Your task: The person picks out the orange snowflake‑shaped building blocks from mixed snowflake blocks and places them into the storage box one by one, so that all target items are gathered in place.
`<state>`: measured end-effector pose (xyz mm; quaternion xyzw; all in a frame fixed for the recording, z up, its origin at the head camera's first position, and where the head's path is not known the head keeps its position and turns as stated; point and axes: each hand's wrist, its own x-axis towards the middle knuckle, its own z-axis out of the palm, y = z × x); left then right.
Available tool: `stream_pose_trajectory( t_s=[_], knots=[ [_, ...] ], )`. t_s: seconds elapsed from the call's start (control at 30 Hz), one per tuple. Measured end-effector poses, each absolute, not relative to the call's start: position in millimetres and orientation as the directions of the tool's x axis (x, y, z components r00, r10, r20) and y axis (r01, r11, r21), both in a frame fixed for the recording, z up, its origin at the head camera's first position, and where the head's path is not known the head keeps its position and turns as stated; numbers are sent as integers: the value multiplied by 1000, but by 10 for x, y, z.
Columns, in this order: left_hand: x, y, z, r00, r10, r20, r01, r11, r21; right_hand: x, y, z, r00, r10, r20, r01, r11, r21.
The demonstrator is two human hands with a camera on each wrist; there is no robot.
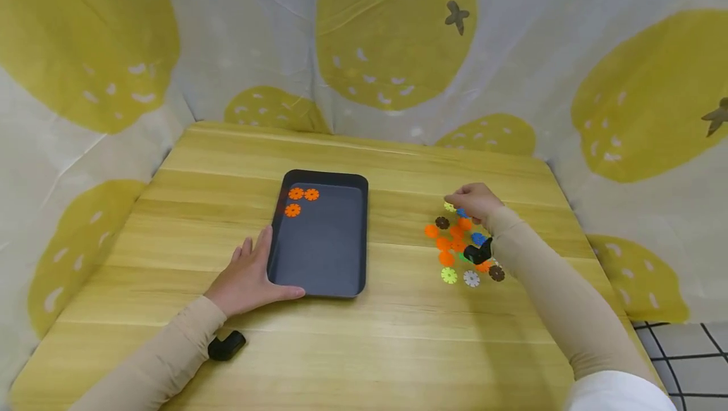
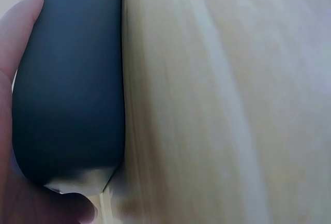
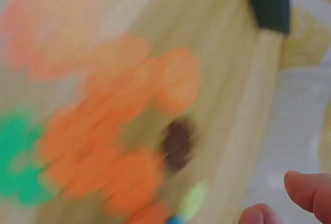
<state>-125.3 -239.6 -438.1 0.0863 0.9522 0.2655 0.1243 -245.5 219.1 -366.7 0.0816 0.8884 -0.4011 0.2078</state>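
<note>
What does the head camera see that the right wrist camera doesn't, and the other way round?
Only the head camera shows the left hand against the tray, three orange discs inside it, and a white sleeve.

Only the right wrist camera shows a big, blurry part of a green disc; the head view gives just a sliver, beside a black wrist piece.

Both show the right hand, loose orange discs, a brown disc, table, patterned cloth and some tray.

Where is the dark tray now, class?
In the head view, the dark tray lies just left of centre on the wooden table, the left hand touching its near-left corner.
</note>
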Motion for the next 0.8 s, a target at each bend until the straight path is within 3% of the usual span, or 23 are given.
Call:
stream_pose_trajectory(
  t_s=[0.23,0.8],
  knots=[
    [-1251,-2388,-4356,-957,223,-185,100,853,512,-2333,2591,-3956,-884,73,-461,366,722,-587],
    [-1266,-2383,-4376,-960,224,-168,112,856,505,-2350,2605,-4054,-891,97,-443,340,789,-511]
  ],
)
